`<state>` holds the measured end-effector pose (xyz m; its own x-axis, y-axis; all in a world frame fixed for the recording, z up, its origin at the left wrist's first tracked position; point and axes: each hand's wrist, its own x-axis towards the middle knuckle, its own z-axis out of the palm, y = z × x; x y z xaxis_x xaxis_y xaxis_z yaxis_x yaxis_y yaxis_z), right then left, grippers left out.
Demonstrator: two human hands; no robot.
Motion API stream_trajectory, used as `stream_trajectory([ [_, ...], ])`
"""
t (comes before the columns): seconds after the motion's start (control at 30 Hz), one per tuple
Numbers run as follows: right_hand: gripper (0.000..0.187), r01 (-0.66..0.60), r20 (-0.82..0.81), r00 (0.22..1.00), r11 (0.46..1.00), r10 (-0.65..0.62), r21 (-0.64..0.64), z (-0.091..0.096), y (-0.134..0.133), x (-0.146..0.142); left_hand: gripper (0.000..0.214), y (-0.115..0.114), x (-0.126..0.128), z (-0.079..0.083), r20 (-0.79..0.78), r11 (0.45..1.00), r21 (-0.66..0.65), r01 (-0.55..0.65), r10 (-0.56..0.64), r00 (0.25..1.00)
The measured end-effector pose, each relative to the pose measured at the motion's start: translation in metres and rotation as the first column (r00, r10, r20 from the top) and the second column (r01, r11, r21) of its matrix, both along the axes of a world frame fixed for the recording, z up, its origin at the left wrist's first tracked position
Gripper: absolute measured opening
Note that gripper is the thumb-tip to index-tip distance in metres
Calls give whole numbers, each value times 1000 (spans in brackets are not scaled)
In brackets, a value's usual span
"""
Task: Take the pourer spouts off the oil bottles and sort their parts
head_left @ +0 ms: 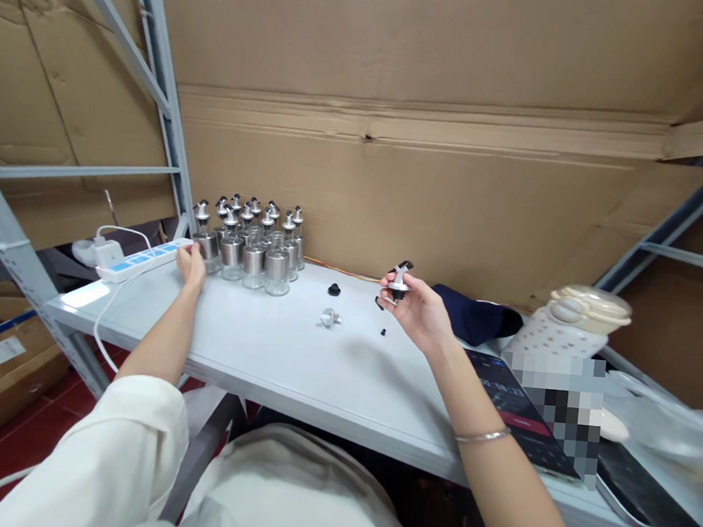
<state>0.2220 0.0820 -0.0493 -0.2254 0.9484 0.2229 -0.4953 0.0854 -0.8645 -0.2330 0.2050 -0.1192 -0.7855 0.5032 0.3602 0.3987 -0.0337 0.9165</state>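
Note:
My right hand (418,306) pinches a bottle pour spout (399,281), silver with a black flip lid, above the white table. Below and beside it lie a small black piece (383,332) and a curved black part (378,303), close to my fingers. Further left on the tabletop are a black stopper (334,290) and a silver spout part (328,317). My left hand (190,265) rests at the left of the grouped bottles, its fingers curled beside the nearest steel-and-glass bottle (207,249). Whether those fingers grip anything is hidden. Several bottles carry spouts; two in front (278,269) have open necks.
A power strip (142,260) with a plugged-in charger and white cable sits at the left edge. Rightward are a dark blue cloth (476,314), a tablet-like screen (517,409), a dotted jar (558,327) and a phone (651,495). Cardboard (431,197) walls the back.

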Motion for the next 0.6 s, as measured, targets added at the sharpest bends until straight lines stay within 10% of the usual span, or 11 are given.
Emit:
stream_trajectory([
  [0.3, 14, 4, -6, 1000, 1000, -4, -13, 1, -1, -1, 122, -4, 22, -9, -282, 977, -51, 209, -215, 935],
  [0.6, 15, -3, -8, 1000, 1000, 3, -13, 0, 0, -1, 122, -14, 36, 6, -356, 985, -81, 155, -174, 918],
])
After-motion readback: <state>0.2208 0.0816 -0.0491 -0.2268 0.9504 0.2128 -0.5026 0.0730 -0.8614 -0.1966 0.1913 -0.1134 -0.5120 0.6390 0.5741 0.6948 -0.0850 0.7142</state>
